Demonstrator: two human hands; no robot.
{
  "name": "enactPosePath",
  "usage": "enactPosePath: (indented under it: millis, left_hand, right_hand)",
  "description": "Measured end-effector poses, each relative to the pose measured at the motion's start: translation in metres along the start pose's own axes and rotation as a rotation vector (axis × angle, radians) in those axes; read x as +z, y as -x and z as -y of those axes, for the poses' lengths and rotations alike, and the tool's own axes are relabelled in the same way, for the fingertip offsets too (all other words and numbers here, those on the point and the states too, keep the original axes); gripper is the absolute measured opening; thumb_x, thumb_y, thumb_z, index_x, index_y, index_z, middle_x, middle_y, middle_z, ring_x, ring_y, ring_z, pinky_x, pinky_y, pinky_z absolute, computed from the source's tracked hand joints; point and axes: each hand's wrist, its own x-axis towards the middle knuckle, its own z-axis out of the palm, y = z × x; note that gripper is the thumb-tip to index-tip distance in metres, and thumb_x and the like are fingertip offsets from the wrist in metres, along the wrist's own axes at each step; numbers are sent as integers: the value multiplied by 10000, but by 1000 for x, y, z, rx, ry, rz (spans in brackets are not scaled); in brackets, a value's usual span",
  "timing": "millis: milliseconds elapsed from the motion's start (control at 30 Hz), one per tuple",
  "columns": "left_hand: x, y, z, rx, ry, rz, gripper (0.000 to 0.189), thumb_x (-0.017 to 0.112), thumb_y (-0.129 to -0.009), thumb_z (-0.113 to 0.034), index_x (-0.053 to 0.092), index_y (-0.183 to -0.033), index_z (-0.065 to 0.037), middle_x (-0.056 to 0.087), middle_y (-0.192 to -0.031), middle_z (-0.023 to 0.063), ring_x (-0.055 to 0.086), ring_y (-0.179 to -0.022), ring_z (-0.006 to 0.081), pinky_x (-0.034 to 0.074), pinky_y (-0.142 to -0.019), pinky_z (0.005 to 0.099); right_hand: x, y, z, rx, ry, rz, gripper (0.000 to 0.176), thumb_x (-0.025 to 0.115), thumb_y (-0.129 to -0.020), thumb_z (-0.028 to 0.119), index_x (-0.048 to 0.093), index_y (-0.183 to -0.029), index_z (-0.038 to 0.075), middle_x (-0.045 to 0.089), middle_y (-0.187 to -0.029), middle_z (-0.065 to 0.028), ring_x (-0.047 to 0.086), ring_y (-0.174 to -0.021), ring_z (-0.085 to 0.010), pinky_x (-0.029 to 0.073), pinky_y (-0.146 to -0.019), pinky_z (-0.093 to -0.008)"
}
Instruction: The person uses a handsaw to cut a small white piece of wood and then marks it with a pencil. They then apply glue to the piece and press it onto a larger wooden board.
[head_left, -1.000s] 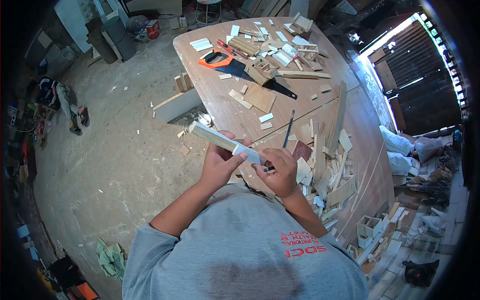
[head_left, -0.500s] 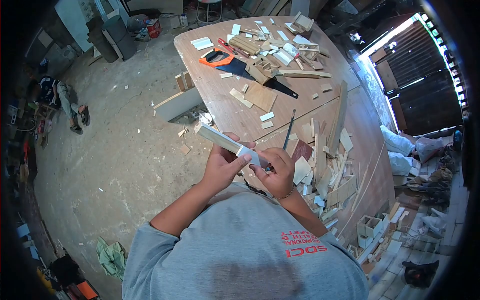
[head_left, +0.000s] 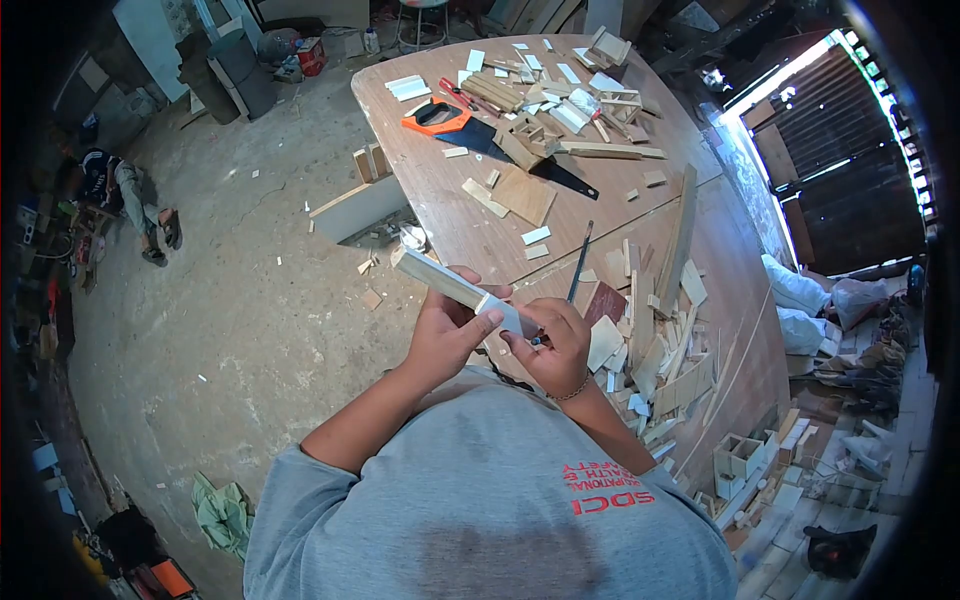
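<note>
In front of my chest I hold a narrow strip of wood [head_left: 437,274] at a slant, its far end toward the upper left. A pale white piece [head_left: 507,314] covers its nearer end. My left hand [head_left: 448,325] is closed around the middle of the strip, the thumb pressed on the white piece. At the near end my right hand [head_left: 557,345] is closed, its fingertips pinching the white piece. Something small and dark shows under the right fingers, too hidden to name. Just beyond them, a thin dark rod [head_left: 580,262] lies on the table.
The wooden table [head_left: 440,195] carries a handsaw with an orange handle [head_left: 437,118], a thin wood panel [head_left: 525,195] and many wood offcuts [head_left: 675,355]. A board [head_left: 357,208] stands on the floor left of it. A person [head_left: 125,195] sits at the far left.
</note>
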Motion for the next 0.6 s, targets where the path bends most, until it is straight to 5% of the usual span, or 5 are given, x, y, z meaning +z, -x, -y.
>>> enactPosePath:
  millis: [267,333,600]
  left_hand:
    - [1,-1,-2,1,14,3,462,639,-841,-26,347,-1192,-96,575,-1151,223,568,-1102,286,503,-901,404]
    - [2,-2,-2,20,23,21,437,615,-863,-25,332,-1191,-85,574,-1148,191,570,-1065,224,493,-878,338]
    - [3,-2,-1,7,18,15,441,616,-860,-32,337,-1196,-95,572,-1153,205,566,-1092,255,494,-895,379]
  right_hand:
    - [1,0,-1,7,7,15,415,802,-576,94,638,-956,61,617,-845,-90,612,-738,-261,500,-608,-343]
    - [2,1,-2,18,-1,12,414,801,-579,96,639,-959,61,616,-848,-92,610,-743,-261,499,-611,-344]
    - [0,0,0,8,21,9,409,799,-590,103,642,-965,60,617,-851,-91,607,-743,-257,496,-617,-343]
